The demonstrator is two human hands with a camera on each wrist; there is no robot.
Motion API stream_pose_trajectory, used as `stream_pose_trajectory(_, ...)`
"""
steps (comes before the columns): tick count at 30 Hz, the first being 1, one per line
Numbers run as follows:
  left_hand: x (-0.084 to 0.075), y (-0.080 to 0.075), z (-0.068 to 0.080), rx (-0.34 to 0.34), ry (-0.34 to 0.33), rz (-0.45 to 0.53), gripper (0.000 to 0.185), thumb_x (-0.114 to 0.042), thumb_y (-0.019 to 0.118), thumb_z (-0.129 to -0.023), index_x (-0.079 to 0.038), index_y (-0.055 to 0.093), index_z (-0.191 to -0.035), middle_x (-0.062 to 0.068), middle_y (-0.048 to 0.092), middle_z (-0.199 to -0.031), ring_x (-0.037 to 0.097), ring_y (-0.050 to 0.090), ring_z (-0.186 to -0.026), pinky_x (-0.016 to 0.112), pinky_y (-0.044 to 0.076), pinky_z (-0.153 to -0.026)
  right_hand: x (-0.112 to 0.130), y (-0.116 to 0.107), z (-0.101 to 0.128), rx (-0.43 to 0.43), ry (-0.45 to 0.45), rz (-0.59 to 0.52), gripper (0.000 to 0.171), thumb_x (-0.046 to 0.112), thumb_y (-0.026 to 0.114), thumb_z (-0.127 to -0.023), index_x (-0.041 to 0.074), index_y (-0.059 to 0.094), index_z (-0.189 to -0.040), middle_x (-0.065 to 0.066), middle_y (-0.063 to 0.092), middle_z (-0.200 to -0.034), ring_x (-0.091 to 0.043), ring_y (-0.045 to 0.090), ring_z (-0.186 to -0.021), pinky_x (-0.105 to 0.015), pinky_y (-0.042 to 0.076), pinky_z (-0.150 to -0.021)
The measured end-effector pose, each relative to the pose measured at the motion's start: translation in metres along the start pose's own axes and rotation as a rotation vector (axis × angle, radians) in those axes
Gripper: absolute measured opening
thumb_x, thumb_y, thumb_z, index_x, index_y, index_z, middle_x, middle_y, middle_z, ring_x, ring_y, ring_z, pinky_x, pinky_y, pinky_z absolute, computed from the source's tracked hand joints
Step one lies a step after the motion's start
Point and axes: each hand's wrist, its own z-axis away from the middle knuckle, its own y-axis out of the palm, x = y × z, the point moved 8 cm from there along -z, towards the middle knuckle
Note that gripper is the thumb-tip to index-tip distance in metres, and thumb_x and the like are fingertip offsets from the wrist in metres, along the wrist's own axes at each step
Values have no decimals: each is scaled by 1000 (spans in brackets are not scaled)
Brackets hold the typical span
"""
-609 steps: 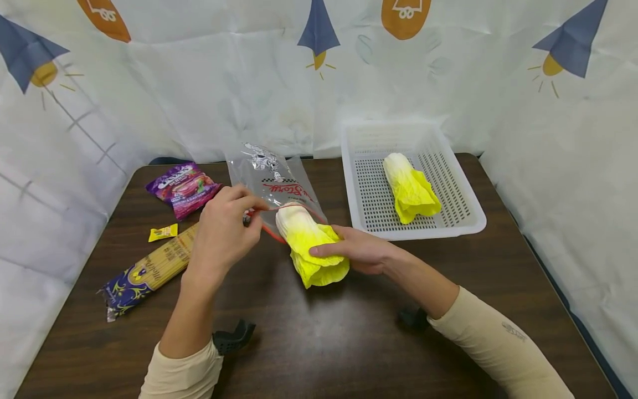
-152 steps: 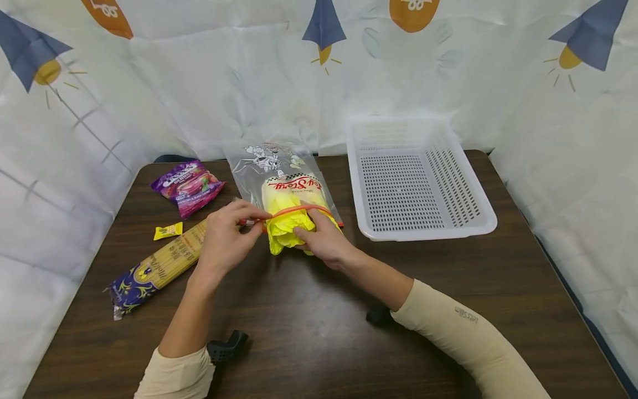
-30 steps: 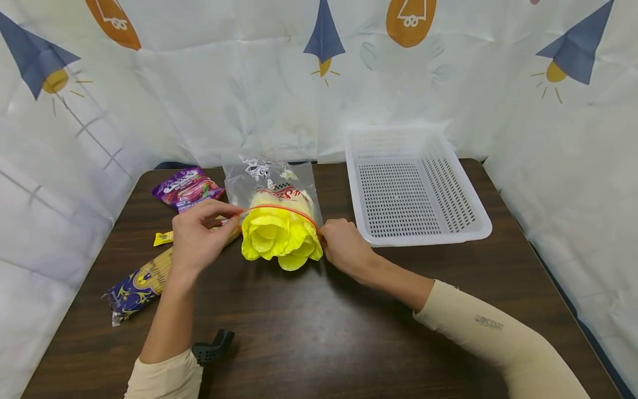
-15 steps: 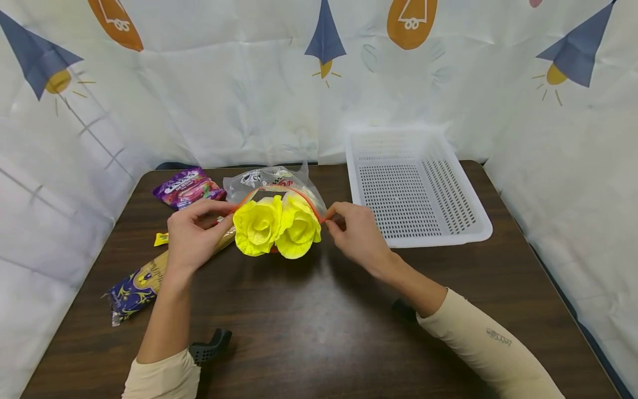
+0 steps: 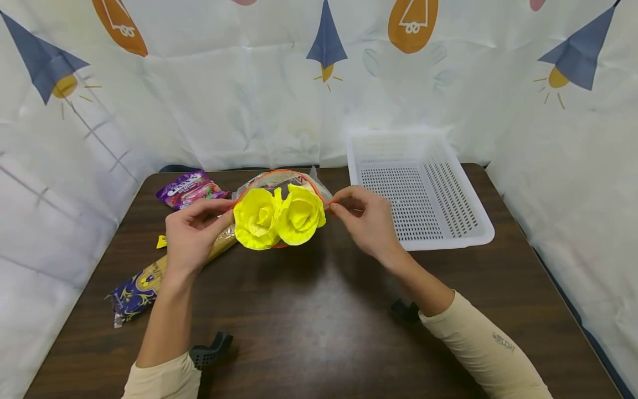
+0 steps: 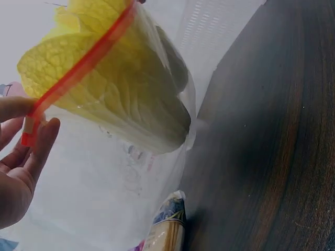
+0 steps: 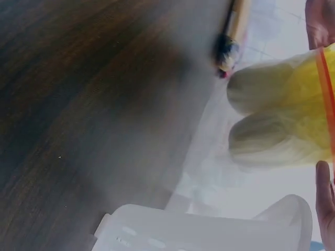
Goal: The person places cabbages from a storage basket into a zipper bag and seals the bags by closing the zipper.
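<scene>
Two yellow toy cabbages [image 5: 278,217] sit side by side in a clear zip bag [image 5: 279,180] with a red seal strip, leafy ends poking out of its mouth toward me. My left hand [image 5: 196,233] pinches the bag's left corner; in the left wrist view the red strip [image 6: 78,73] runs from my fingertips [image 6: 36,133] across the cabbages [image 6: 120,94]. My right hand [image 5: 361,224] pinches the right corner of the mouth. The bag is lifted and tilted up off the table [image 5: 319,321]. In the right wrist view the cabbage bases [image 7: 272,120] show through the plastic.
A white perforated basket [image 5: 418,188] stands at the back right. A purple snack pouch [image 5: 191,188], a small yellow packet [image 5: 161,241] and a long spaghetti pack [image 5: 149,274] lie at the left. Printed cloth walls surround the table.
Both hands have raised the bag's mouth, tipping it up so the cabbage tops face me. Over the earlier frames both cabbages went into the bag, one from the basket.
</scene>
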Motion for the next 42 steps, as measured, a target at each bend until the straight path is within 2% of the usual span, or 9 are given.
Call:
stream_pose_trajectory(4, -7, 3, 0, 14, 59, 152, 26, 14, 68, -90, 18, 69, -116, 10, 77, -109, 19, 68, -95, 19, 59, -86, 3, -6, -5, -18, -4, -94, 7, 5, 77, -92, 3, 75, -99, -12, 75, -99, -24, 78, -92, -32, 63, -84)
stream_pose_trajectory(8, -12, 7, 1, 20, 99, 198, 30, 20, 61, -88, 17, 68, -117, 11, 75, -113, 23, 68, -105, 22, 58, -91, 8, -14, -11, -31, -9, -127, 5, 5, 76, -93, 2, 75, -98, -12, 75, -97, -25, 77, -90, -35, 63, -84)
stream_pose_trajectory(14, -18, 10, -1, -16, 131, 134, 30, 19, 68, -86, 14, 70, -116, 12, 74, -112, 23, 70, -103, 25, 59, -88, 13, -23, -20, -37, -35, -170, 6, 5, 73, -95, 0, 74, -98, -14, 74, -95, -25, 75, -87, -37, 64, -82)
stream_pose_trajectory(18, -24, 13, -7, -34, 184, 104, 26, 17, 72, -86, 15, 71, -112, 13, 75, -107, 24, 72, -98, 26, 60, -86, 16, -29, -24, -56, -29, -191, 6, 6, 73, -95, 0, 75, -98, -14, 73, -96, -26, 75, -86, -35, 63, -81)
stream_pose_trajectory(22, -30, 16, -11, -68, 219, 82, 22, 14, 74, -86, 15, 73, -108, 12, 76, -101, 24, 71, -94, 25, 60, -86, 17, -33, -26, -56, -24, -193, 7, 6, 73, -95, 0, 75, -99, -15, 73, -97, -34, 74, -87, -38, 64, -82)
stream_pose_trajectory(25, -33, 17, -14, -101, 205, 35, 19, 11, 74, -88, 12, 75, -107, 8, 77, -100, 23, 70, -94, 23, 60, -85, 17, -35, -28, -58, -25, -195, 8, 5, 73, -96, -1, 74, -100, -16, 73, -97, -37, 73, -88, -38, 64, -82)
stream_pose_trajectory(35, -42, 12, -22, -211, 177, -104, 16, 3, 75, -90, 5, 79, -106, 2, 78, -97, 20, 65, -87, 16, 58, -70, 23, -44, -38, -66, -29, -233, 13, 6, 72, -97, -4, 71, -105, -16, 71, -102, -28, 73, -87, -34, 63, -83)
stream_pose_trajectory(39, -47, 12, -25, -238, 176, -102, 16, 1, 76, -90, 2, 80, -106, 0, 78, -95, 20, 65, -84, 15, 53, -59, 23, -48, -43, -71, -12, -279, 12, 5, 72, -96, -3, 71, -104, -17, 69, -102, -30, 74, -87, -36, 63, -84)
stream_pose_trajectory(42, -50, 13, -28, -247, 183, -80, 17, 1, 77, -90, 0, 81, -107, 0, 78, -95, 20, 68, -83, 17, 56, -62, 23, -51, -47, -80, -3, -306, 11, 4, 72, -96, -2, 71, -104, -16, 68, -102, -29, 74, -86, -36, 63, -83)
